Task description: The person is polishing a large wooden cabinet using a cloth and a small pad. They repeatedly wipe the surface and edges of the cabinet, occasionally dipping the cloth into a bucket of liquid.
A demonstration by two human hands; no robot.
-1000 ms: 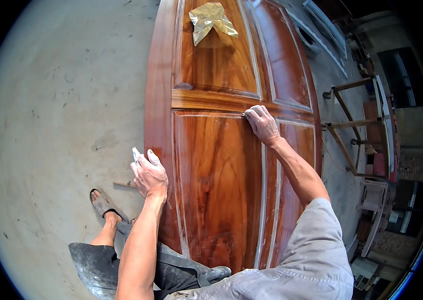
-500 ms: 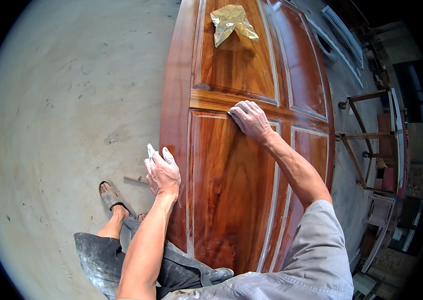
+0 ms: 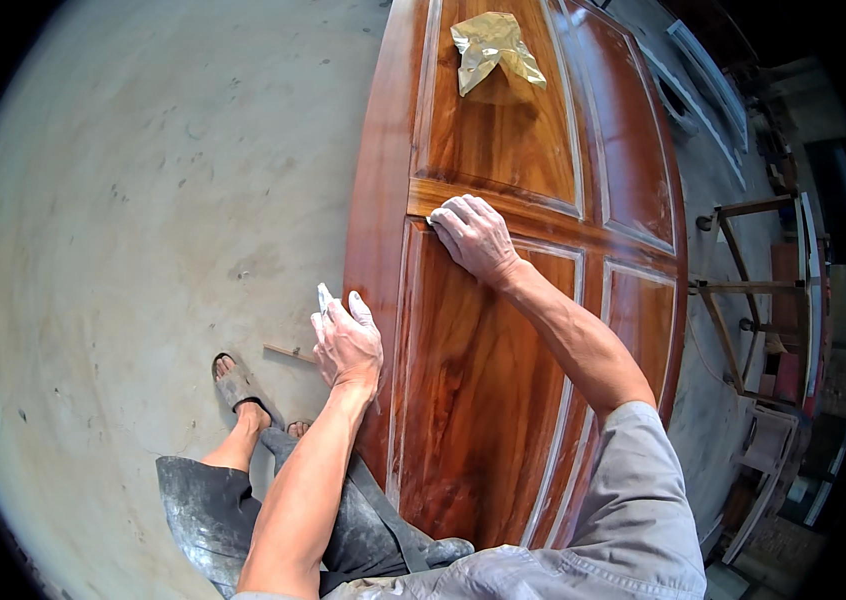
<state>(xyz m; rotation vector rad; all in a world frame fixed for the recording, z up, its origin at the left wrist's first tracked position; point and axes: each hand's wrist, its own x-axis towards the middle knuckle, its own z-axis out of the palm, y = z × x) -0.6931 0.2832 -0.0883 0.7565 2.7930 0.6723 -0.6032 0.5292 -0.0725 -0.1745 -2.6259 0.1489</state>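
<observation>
A glossy red-brown wooden panelled door (image 3: 478,380) lies before me, with whitish residue along its panel mouldings. My right hand (image 3: 475,238), dusted white, is closed in a pinch at the upper left corner of the nearer panel. Only a small pale edge of something shows at its fingertips; the rest is hidden. Beside the door's left edge, my left hand (image 3: 348,345) is closed round a small white-smeared piece (image 3: 324,297) that sticks up past the fingers. Its kind is unclear.
Crumpled gold foil-like sheet (image 3: 499,52) rests on the far panel. A wooden frame on casters (image 3: 751,288) stands to the right. On the concrete floor (image 3: 163,250) at left lies a thin wooden strip (image 3: 288,353), near my sandalled foot (image 3: 238,385).
My right hand has slid left along the top moulding of the nearer panel to its corner. The left hand keeps about the same place beside the door. The whole view has shifted slightly.
</observation>
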